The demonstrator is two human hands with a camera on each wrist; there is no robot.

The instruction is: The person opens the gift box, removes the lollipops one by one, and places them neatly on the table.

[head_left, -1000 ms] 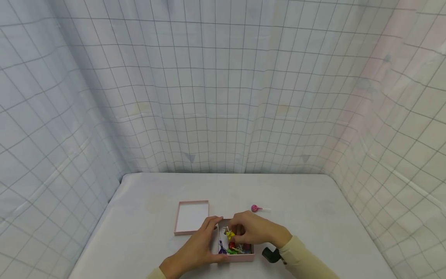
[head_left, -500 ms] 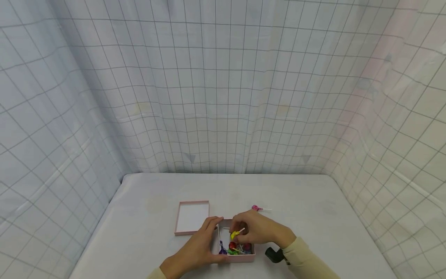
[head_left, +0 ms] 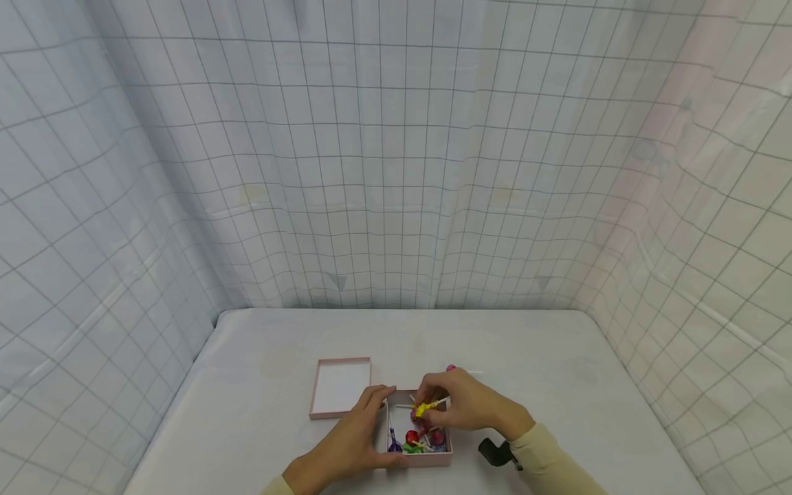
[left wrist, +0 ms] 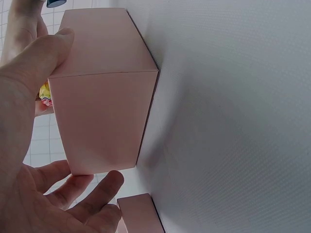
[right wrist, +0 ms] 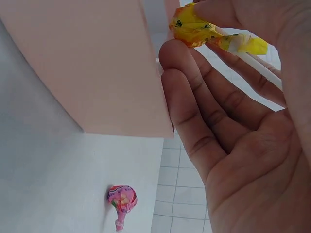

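My left hand (head_left: 346, 440) grips the pink open box (head_left: 428, 460) from its left side; in the left wrist view the thumb presses one wall (left wrist: 104, 121) and the fingers reach the far corner. My right hand (head_left: 470, 407) pinches a yellow-wrapped lollipop (head_left: 424, 410) over the back right part of the box. In the right wrist view, the lollipop's yellow wrapper (right wrist: 192, 30) sits between thumb and fingers, its white stick pointing toward the palm. Inside the box lie a purple lollipop (head_left: 394, 445), a red one (head_left: 412, 436) and several others, partly hidden by my right hand.
A shallow pink lid (head_left: 340, 388), white inside, lies on the table (head_left: 260, 385) left of the box. A pink lollipop (right wrist: 123, 198) lies on the table behind the box, partly covered by my right hand in the head view. A black device (head_left: 493, 452) is at my right wrist.
My right hand has shifted right and slightly back with the yellow lollipop, whose stick has swung round to point right. My left hand stays at the box.
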